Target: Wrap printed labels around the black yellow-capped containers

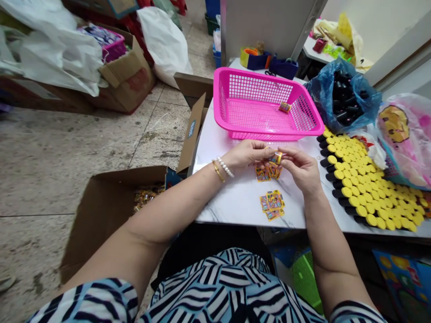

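Both hands meet over the white marble-look table (235, 202). My left hand (247, 154) and my right hand (301, 168) pinch one small yellow-orange item (276, 157) between their fingertips. Just under the hands lie a few small printed stickers (267, 172). A second little pile of stickers (272, 205) lies nearer the table's front edge. Behind the hands stands a pink plastic basket (232, 89) with one small wrapped piece (284, 106) inside it.
Rows of black tubes with yellow caps (367, 184) lie on the table's right side. A blue bag of black tubes (343, 96) and a pink printed bag (404, 134) sit behind them. An open cardboard box (111, 211) stands on the floor at left.
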The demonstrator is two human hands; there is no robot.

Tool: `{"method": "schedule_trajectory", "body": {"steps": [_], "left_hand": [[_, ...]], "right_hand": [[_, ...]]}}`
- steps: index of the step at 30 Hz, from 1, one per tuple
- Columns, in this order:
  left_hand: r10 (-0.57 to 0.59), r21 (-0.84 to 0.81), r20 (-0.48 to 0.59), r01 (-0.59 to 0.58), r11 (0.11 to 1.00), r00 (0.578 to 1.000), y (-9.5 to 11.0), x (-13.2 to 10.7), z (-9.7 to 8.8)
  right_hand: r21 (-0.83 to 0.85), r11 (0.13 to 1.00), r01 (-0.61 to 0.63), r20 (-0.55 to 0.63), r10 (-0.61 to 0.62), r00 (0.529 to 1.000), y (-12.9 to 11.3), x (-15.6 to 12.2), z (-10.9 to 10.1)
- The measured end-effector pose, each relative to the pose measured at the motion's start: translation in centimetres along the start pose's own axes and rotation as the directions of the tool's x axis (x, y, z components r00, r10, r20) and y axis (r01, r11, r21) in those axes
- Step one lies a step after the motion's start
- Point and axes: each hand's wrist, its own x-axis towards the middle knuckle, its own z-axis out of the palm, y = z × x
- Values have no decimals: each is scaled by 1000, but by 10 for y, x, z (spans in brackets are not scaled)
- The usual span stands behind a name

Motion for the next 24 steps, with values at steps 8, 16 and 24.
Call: {"method": "schedule_trajectory", "body": {"steps": [8, 16, 24], "left_hand": [[-128, -110, 78, 136, 985, 989, -2, -1, 1], [-149, -135, 64, 156, 978, 987, -2, -2, 10], [-175, -56, -80, 171, 984, 981, 0, -3, 13]], "right_hand": [[38, 997, 72, -40, -71, 997, 3, -2, 2], [-27, 984, 179, -112, -181, 977, 11, -3, 4], [-368, 926, 88, -22, -103, 994, -6, -11, 16]]}}
